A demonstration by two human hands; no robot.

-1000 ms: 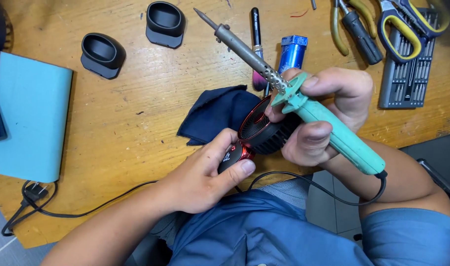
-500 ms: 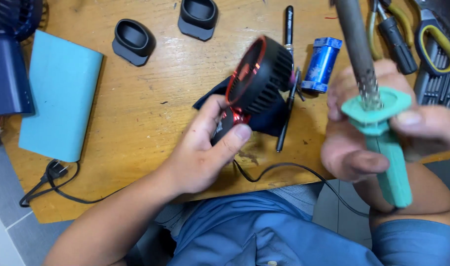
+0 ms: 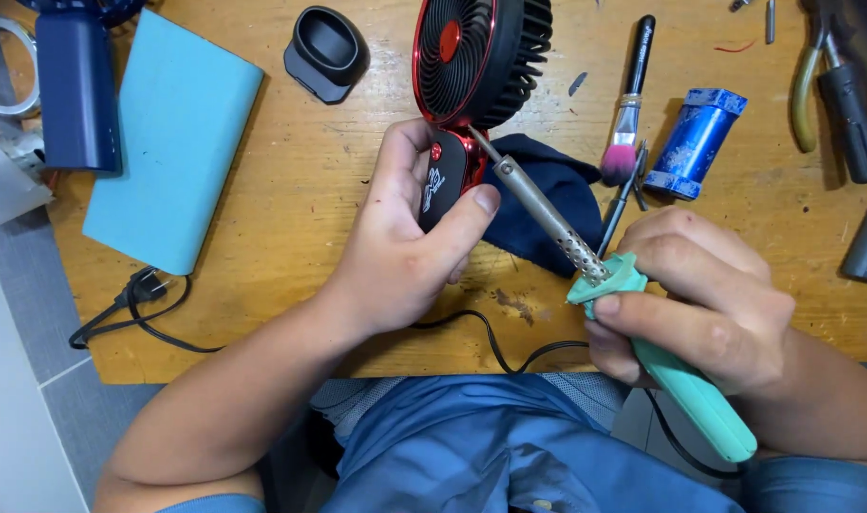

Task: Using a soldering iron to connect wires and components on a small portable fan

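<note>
My left hand (image 3: 410, 242) grips the red and black handle of a small handheld fan (image 3: 476, 62), holding it upright over the wooden table (image 3: 291, 285). In my right hand (image 3: 704, 294) is a soldering iron (image 3: 595, 275) with a teal handle. Its metal tip touches the fan just below the round black grille, at the top of the handle. A dark blue cloth (image 3: 543, 204) lies under the iron's shaft.
A teal flat box (image 3: 172, 142) and a dark blue device (image 3: 73, 90) lie at the left. A black oval part (image 3: 327, 52) sits at the back. A pink-tipped brush (image 3: 628, 104), blue cylinder (image 3: 697, 142) and pliers (image 3: 837, 85) lie at the right. A black cord (image 3: 139, 309) runs along the front edge.
The soldering iron swung down from pointing up to pointing left, its tip now at the fan's neck. The fan stands more upright and the view has moved closer.
</note>
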